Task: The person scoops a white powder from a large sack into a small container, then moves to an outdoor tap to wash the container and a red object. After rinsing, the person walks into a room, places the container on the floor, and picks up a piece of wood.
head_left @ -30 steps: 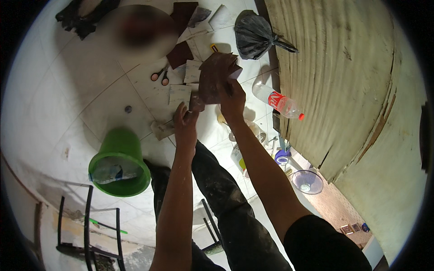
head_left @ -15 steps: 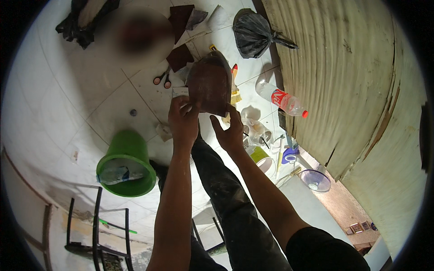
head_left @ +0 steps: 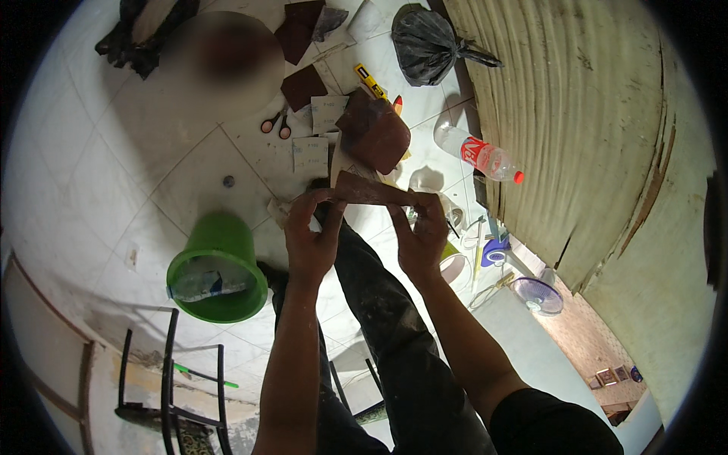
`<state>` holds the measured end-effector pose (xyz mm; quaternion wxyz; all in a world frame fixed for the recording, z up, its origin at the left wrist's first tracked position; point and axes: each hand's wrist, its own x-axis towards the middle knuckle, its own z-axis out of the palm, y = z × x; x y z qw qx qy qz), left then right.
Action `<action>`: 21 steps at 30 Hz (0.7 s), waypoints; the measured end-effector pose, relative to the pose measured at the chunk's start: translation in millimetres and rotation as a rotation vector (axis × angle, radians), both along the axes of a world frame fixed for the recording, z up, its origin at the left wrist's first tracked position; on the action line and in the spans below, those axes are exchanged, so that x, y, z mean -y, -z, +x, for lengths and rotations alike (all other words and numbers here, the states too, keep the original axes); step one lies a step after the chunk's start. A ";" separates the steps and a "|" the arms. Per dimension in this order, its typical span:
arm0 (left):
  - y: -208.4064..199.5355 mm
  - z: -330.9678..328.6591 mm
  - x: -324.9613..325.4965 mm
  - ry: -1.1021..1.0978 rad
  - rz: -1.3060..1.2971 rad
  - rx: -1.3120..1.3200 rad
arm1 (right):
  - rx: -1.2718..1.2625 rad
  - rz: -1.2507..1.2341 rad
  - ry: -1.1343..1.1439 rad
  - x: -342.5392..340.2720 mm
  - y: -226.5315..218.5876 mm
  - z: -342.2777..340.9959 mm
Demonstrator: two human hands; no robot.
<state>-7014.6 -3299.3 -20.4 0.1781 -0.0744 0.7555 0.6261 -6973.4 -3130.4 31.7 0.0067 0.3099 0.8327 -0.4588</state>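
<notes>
A brown piece of sandpaper (head_left: 371, 189) spans between my hands, tilted so that it shows as a narrow strip. My left hand (head_left: 312, 231) pinches its left end between thumb and fingers. Its right end is in the closed fingers of my right hand (head_left: 421, 231). Just beyond lies another brown sandpaper sheet (head_left: 377, 136), greyish at its upper left corner. Pale printed squares (head_left: 310, 154) rest to its left, near black-handled scissors (head_left: 277, 125). A yellow utility knife (head_left: 371, 80) lies past the sheet, close to the red tip of a paintbrush (head_left: 398, 105).
A green bucket (head_left: 254, 277) with a plastic bottle inside stands at the left, behind a black metal chair frame (head_left: 168, 371). At the right are a clear bottle with a red cap (head_left: 474, 150), a knotted black bag (head_left: 425, 49), a worn wooden panel (head_left: 561, 114) and a purple fan (head_left: 537, 294).
The sandpaper in my hands has tipped from facing me to nearly edge-on. My right hand has moved right and closed on its end. The brown sheet, pale squares and knife beyond now show.
</notes>
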 end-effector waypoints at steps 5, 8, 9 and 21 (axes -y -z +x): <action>-17.5 -29.8 4.4 0.087 0.151 -0.067 | -0.157 -0.305 0.076 -2.6 -40.4 -22.7; -32.8 -56.9 14.1 0.229 0.074 -0.028 | -0.213 -0.113 -0.079 -3.9 -61.9 -41.4; -36.9 -67.9 17.5 0.215 0.089 -0.092 | -0.243 -0.067 -0.104 -1.6 -65.9 -47.0; -95.3 -150.3 91.3 -0.100 -0.115 -0.562 | 0.189 -0.239 -0.303 11.9 28.3 -24.8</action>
